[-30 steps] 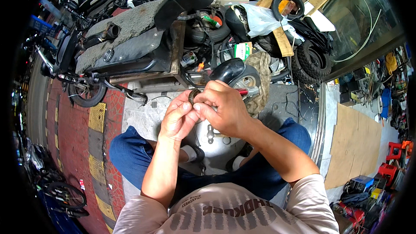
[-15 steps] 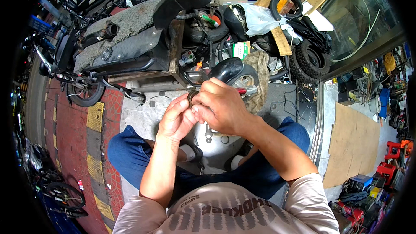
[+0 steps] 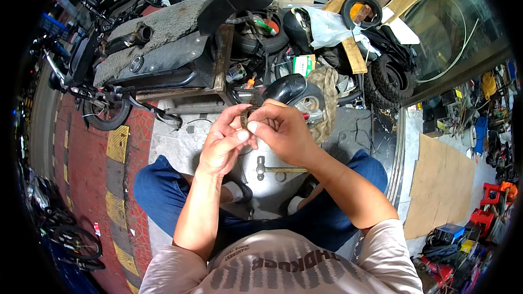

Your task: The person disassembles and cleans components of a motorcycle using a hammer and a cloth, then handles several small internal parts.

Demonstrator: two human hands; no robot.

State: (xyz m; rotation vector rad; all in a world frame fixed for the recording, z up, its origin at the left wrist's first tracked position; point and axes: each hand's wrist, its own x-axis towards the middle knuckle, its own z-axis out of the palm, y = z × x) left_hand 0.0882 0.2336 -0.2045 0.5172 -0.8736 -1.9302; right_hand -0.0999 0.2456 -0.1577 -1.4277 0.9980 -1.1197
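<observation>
A small dark metal ring, looking like a bearing, is held upright between my two hands in front of me. My left hand grips it from the left, with thumb and fingers pinched on its edge. From the right, my right hand closes on the same ring, thumb toward its near side. Below the hands, a ball-peen hammer lies on the grey floor between my legs, its handle pointing right. Just beyond my right hand is a small wheel with a black fender, beside a crumpled dirty cloth.
A metal-framed bench bearing a grey mat stands ahead left. Tires, wood boards and a white plastic bag pile up ahead. Cardboard lies at right; a parked motorbike stands at left.
My right hand has rotated and lowered around the ring, and my left fingers have shifted up on it. More of the hammer now shows below my hands.
</observation>
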